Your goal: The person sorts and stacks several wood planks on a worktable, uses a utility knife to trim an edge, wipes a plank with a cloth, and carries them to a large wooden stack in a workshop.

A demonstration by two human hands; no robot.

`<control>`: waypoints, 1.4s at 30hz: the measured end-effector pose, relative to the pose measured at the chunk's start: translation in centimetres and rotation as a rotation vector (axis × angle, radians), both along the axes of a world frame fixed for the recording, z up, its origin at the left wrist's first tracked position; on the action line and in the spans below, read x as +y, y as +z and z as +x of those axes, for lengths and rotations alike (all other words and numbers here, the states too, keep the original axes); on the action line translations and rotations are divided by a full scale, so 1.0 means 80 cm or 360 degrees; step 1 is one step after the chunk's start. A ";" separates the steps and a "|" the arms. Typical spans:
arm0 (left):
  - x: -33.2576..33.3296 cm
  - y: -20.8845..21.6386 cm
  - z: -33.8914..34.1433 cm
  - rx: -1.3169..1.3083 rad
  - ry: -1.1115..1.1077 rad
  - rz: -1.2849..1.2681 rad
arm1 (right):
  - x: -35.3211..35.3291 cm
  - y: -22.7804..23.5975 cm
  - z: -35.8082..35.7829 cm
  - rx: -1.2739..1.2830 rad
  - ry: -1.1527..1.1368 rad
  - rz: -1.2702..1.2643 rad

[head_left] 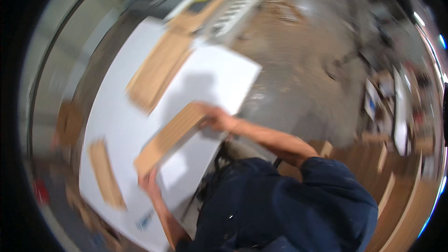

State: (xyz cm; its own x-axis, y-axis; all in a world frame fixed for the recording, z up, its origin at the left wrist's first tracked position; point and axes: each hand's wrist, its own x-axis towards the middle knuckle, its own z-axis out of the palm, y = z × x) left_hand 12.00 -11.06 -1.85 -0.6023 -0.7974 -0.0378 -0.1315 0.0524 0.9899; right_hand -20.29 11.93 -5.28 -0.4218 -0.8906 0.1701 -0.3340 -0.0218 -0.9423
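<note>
Over one white table (116, 126), three wooden boards, one (170, 136) gripped by left hand (150, 183) and right hand (217, 120).

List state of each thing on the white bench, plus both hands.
wooden board: held off the bench, tilted, blurred
left hand: gripping the board's near end
right hand: gripping its far end
large board: lying flat
small board: lying flat
white bench: bearing both

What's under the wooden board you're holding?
The wooden board, held by the left hand and right hand, sits over a white panel. The panel directly beneath is covered.
</note>
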 end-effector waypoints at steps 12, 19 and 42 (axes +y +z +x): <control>0.082 0.085 -0.205 -0.0267 -0.1431 -0.0113 | 0.284 0.152 0.187 -0.0508 -0.1605 0.0205; 0.282 0.118 -0.350 0.0000 -0.2247 -0.0062 | 0.424 0.273 0.318 0.0206 -0.2446 -0.0017; 1.148 0.703 -0.449 0.1900 -0.3595 -0.0248 | 0.875 0.744 0.516 0.1341 -0.3555 0.0188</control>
